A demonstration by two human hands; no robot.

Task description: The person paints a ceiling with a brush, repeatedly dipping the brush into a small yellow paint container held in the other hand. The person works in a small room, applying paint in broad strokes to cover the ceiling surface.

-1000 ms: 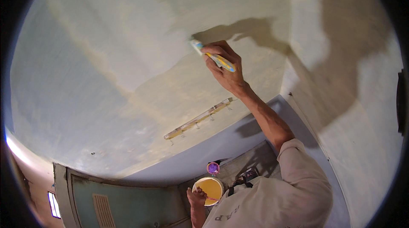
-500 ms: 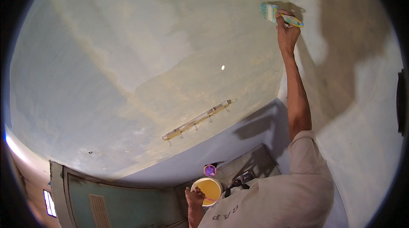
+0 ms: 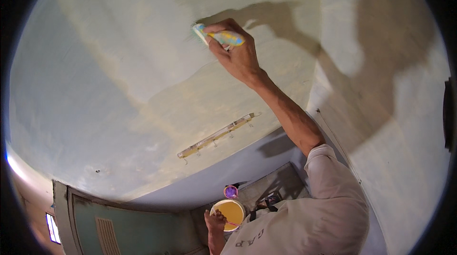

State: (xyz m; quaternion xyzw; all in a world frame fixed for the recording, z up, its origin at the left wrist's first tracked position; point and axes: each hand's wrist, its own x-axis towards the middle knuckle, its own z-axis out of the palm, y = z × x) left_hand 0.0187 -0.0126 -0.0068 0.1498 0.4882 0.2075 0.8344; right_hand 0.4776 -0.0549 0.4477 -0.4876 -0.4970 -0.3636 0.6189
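Observation:
My right hand (image 3: 238, 52) grips a paintbrush (image 3: 228, 38) with a yellow, blue and white handle. Its bristles press against the pale greenish wall (image 3: 157, 31), beside the edge of a darker, damp-looking patch. Low in the view, my left hand (image 3: 215, 220) is at the left rim of a white bucket (image 3: 243, 210) containing yellow-orange liquid. The fingers of that hand are curled in, but what they hold is too small to make out. A thin pink strip runs across the bucket near it.
A hook rail (image 3: 216, 136) is fixed to the wall below the brush. Past the bucket stands a small pink-rimmed container with purple inside (image 3: 231, 191). A greenish door (image 3: 138, 229) lies at lower left. The adjoining whitish wall (image 3: 381, 174) rises on the right, bearing my shadow.
My right hand has swept the brush left and slightly down across the wall, away from the corner. The left hand stays by the bucket.

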